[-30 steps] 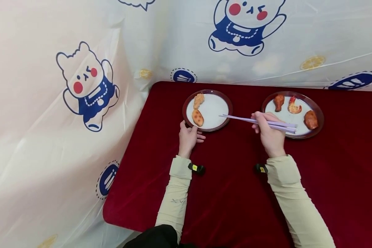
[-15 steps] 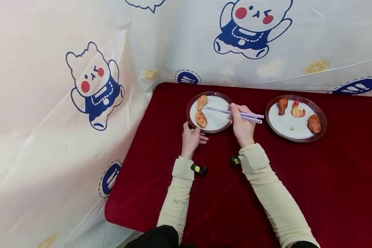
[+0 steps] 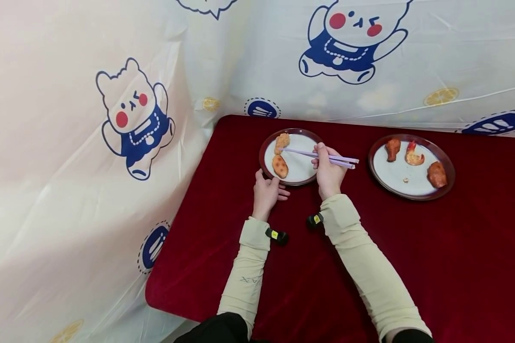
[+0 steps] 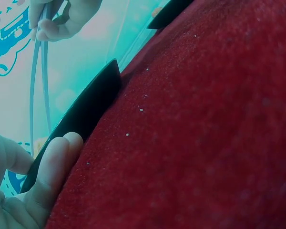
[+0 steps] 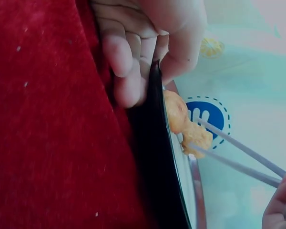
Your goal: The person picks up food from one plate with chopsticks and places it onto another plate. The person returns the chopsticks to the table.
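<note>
My left hand (image 3: 267, 194) pinches the near rim of the left plate (image 3: 300, 176), thumb above and fingers underneath, as the right wrist view shows. The plate is white with a brown rim. On its left side lie a crumbly golden fried piece (image 3: 282, 140) and, just nearer, an oval browned piece (image 3: 280, 166) with dark spots. In my right hand (image 3: 329, 174) is a pair of pale purple chopsticks (image 3: 302, 152), held over the plate. Their tips (image 5: 195, 148) are spread at the fried piece; I cannot tell whether they grip it.
To the right stands a second brown-rimmed plate (image 3: 382, 176) bearing a drumstick (image 3: 393, 149), a shrimp (image 3: 414, 156), a glazed brown piece (image 3: 437, 175) and a crumb (image 3: 406, 180). Dark red cloth (image 3: 300, 276) covers the table. A white printed curtain (image 3: 223, 57) hangs behind and on the left.
My right hand has moved left with the chopsticks, from beside the right plate to over the left plate, bringing the tips to the fried piece. My left hand stays at the rim.
</note>
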Demonstrator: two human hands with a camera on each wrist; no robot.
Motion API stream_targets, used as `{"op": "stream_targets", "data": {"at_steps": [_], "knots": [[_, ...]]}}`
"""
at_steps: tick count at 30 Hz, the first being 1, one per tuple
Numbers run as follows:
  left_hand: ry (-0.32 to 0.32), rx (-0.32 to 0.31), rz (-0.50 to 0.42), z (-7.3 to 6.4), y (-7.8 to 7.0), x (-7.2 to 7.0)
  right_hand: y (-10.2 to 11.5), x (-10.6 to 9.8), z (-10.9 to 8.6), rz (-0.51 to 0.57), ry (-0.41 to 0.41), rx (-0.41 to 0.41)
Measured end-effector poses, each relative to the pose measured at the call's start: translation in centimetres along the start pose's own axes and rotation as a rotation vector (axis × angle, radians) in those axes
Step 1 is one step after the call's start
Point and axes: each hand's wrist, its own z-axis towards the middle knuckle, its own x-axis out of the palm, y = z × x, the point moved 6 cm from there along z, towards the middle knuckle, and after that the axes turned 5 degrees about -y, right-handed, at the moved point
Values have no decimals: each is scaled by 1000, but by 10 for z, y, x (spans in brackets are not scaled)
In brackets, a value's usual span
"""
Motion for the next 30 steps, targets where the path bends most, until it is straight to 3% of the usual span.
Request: {"op": "stream_targets", "data": {"at_steps": [14,30], "knots": [[-5,-15,4,1,1,0,-13,13,-3,25,-4,14],[-9,-23,9,1,1,0,-13,22,-6,-85,30,-33]]}}
